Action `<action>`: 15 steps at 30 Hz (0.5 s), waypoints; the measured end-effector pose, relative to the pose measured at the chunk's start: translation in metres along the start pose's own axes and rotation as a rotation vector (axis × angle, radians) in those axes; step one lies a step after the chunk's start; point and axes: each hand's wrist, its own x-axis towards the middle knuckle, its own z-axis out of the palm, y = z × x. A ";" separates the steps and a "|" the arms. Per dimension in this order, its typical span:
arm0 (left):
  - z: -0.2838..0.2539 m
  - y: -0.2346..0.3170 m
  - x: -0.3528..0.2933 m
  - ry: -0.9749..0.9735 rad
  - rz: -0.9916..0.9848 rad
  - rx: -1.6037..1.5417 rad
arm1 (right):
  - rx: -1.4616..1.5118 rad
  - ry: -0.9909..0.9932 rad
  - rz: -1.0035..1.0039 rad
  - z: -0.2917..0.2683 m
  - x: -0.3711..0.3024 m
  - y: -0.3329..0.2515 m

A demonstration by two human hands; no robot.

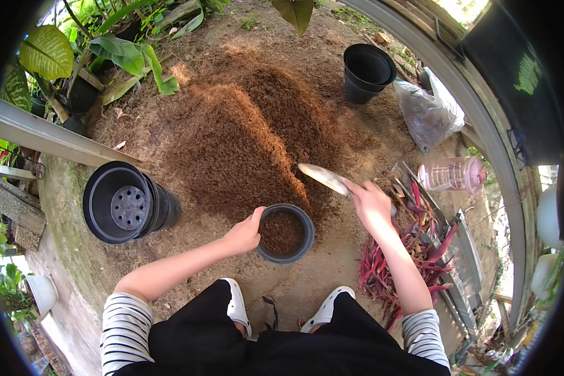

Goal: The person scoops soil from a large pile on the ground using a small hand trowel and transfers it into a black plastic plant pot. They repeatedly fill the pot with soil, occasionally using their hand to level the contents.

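My left hand point(243, 234) is closed on the rim of a small black plant pot point(304, 249), which stands upright on the ground in front of my feet. Brown, crumbly potting mix point(281, 232) lies inside the pot. In my closed right hand point(370, 202) is a trowel point(323, 177), its pale blade pointing left over the near right side of a large mound of the same brown material point(232, 138). The trowel's handle is mostly hidden by my fingers. The blade is slightly blurred, and I see no clear load on it.
Stacked black pots point(116, 200) lie tilted at the left. More nested black pots point(365, 72) stand at the far right, beside a clear plastic bag point(429, 109). A pink-lidded bottle point(451, 174) and red-purple leaves point(401, 269) are at the right. Leafy plants point(119, 53) fill the far left.
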 end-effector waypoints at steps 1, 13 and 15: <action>0.001 -0.001 0.000 0.004 -0.002 0.014 | -0.023 -0.051 0.018 0.000 0.014 -0.012; -0.005 0.002 -0.005 -0.105 -0.151 0.188 | -0.245 -0.505 0.142 0.054 0.046 -0.042; -0.002 -0.003 -0.005 -0.105 -0.145 0.186 | -0.275 -0.551 0.163 0.038 0.035 -0.035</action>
